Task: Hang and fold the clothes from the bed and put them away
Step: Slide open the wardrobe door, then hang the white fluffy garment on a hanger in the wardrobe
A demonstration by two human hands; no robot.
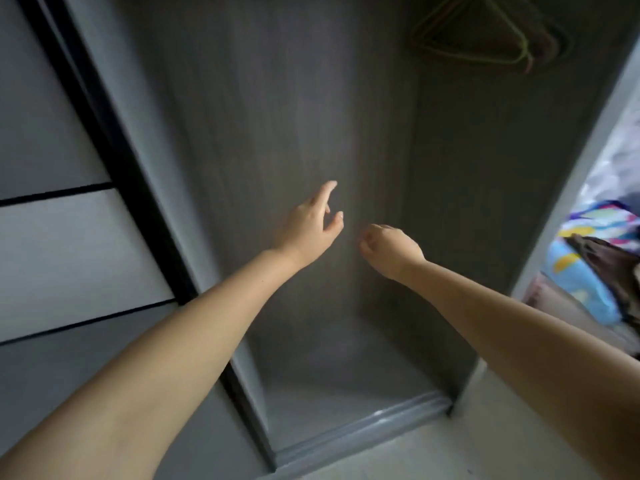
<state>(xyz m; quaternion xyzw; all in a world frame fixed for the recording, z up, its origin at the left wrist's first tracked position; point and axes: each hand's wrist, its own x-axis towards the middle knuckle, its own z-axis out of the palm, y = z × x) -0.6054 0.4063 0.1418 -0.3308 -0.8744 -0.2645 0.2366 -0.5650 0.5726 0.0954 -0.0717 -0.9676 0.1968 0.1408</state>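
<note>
Grey woodgrain wardrobe compartment [346, 116] open. Left hand [306, 230] fingers extended, released, holding nothing. Right hand [389, 247] loosely curled, also nothing in it. Thin green and pink wire hangers [485, 39] bunched top right, long bars roughly horizontal, hooks up out of frame. Colourful pile of clothes [595, 268] far right past divider. Tip, imo: grab one hanger by shoulder, lift straight off so others don't tangle.

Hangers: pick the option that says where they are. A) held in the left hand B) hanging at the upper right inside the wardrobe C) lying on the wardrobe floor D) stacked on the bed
B: the hangers hang at the upper right inside the wardrobe; both the left hand and the right hand hold nothing.
</note>
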